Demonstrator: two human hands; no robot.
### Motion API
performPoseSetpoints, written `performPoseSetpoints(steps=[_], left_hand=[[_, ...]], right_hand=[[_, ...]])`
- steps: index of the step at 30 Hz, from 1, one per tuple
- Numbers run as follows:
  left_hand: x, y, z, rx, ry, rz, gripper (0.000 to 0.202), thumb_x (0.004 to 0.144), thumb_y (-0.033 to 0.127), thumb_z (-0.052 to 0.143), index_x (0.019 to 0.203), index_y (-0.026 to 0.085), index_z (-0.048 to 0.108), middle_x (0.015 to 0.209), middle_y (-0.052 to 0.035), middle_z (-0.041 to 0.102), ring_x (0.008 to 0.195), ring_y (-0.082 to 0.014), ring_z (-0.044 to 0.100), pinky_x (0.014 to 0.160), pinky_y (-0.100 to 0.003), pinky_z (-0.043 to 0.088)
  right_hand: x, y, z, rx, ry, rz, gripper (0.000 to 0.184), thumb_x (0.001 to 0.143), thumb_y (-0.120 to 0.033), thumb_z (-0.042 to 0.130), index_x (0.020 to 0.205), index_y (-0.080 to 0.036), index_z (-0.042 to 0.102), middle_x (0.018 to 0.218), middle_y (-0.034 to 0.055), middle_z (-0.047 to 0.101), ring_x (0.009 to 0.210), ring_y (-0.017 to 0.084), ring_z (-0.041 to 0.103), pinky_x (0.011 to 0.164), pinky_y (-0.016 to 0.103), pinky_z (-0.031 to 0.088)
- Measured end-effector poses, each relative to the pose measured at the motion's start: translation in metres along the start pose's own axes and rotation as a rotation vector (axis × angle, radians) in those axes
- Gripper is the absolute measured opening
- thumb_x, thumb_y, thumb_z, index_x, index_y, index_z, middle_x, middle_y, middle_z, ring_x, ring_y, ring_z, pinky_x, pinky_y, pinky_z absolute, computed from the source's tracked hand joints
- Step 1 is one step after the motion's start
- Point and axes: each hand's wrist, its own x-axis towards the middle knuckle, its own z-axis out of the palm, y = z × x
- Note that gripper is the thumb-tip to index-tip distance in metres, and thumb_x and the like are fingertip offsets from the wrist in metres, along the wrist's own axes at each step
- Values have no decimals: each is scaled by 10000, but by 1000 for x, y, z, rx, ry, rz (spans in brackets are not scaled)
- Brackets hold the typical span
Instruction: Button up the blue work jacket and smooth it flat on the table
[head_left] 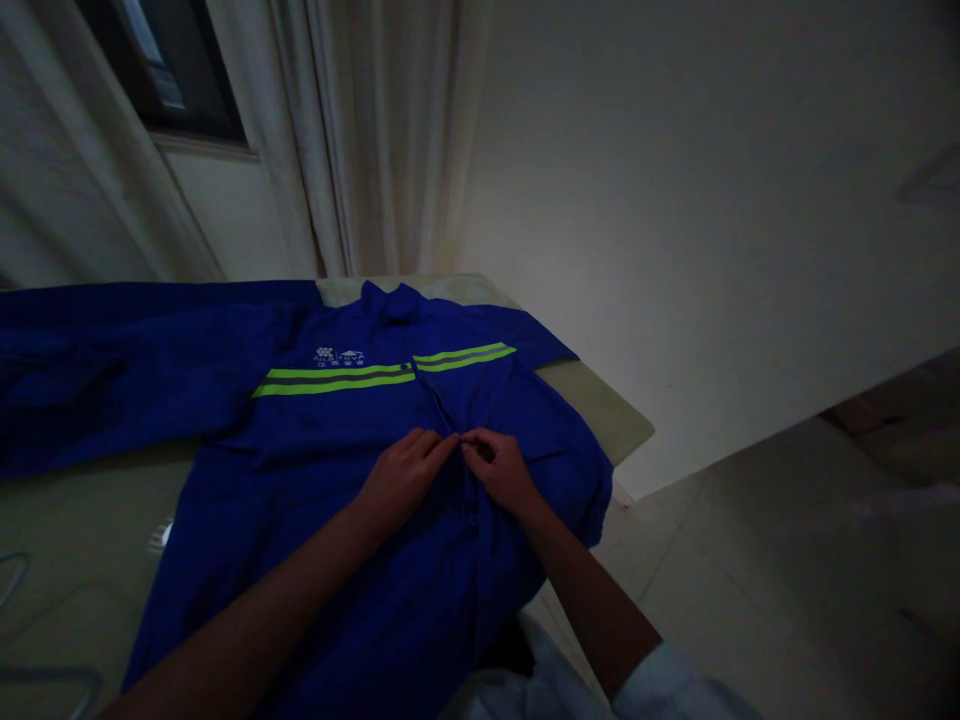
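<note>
A blue work jacket (315, 430) with yellow-green reflective stripes and a white chest logo lies front up on a pale table (592, 400). Its left sleeve stretches out to the left. My left hand (405, 475) and my right hand (499, 468) meet at the jacket's front closure, about mid-chest below the stripes. Both hands have their fingers curled and pinch the fabric edges of the placket, fingertips almost touching each other. Whether a button sits between the fingers is too dark to make out.
White curtains (375, 130) and a dark window (172, 60) stand behind the table. A plain wall and pale tiled floor (750, 560) are to the right. Something thin and metal-looking, perhaps a hanger (45, 680), lies at the table's near left.
</note>
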Motion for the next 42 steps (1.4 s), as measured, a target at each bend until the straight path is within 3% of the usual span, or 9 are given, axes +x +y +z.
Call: performPoseSetpoints(steps=[6,13,17,24,33,36,40,42], left_hand=[[6,-2,-14,163,-58,59,221,1019,137,476,1100,176,678,945,-86,694,893,-258,601,779,-393,467],[1,-10,-15,215,36,184,348,1060,129,357,1210,150,671,954,-98,749,841,-246,619,735,-412,429],[1,-13,-18,162,68,197,367,1065,132,336,1178,167,683,986,-99,767,818,-226,630,724,-412,438],[2,-17,-18,140,43,206,337,1054,144,364,1154,198,681,999,-93,753,829,-218,623,722,-413,432],[7,-21,-28,97,-47,305,241,1027,135,444,1019,239,661,940,-65,683,848,-222,584,741,-383,399],[7,-21,-24,-39,-41,163,225,1029,186,457,966,222,670,903,-62,692,847,-217,603,762,-367,416],[12,-19,-19,-404,-49,-218,273,1021,422,517,931,222,679,868,-28,712,780,-191,635,699,-325,423],[15,-19,-17,-513,-82,-328,266,980,475,580,944,230,677,879,-12,730,760,-190,648,667,-313,416]], right_hand=[[5,2,3,59,-35,54,248,832,-390,713,957,-177,730,670,-27,591,581,109,487,549,229,370],[14,1,-2,182,-109,50,258,852,-403,715,992,-187,717,702,-39,568,608,106,469,576,230,352],[20,-1,-7,241,-178,69,290,823,-424,754,988,-190,709,699,-45,553,622,108,469,582,228,343],[32,-8,-17,193,-273,56,270,775,-412,798,896,-180,732,649,-56,515,602,103,439,561,225,312],[41,-4,-7,339,-259,275,287,644,-404,846,765,-174,724,587,-75,454,593,92,380,580,219,293],[42,-4,-4,349,-241,321,250,664,-373,814,771,-171,713,600,-70,468,595,90,391,584,215,300],[43,-3,-2,294,-266,315,184,718,-338,761,780,-175,704,612,-59,496,599,97,411,575,212,308],[42,-1,-1,273,-274,273,168,741,-330,747,786,-174,703,617,-58,506,603,99,418,569,209,304]])
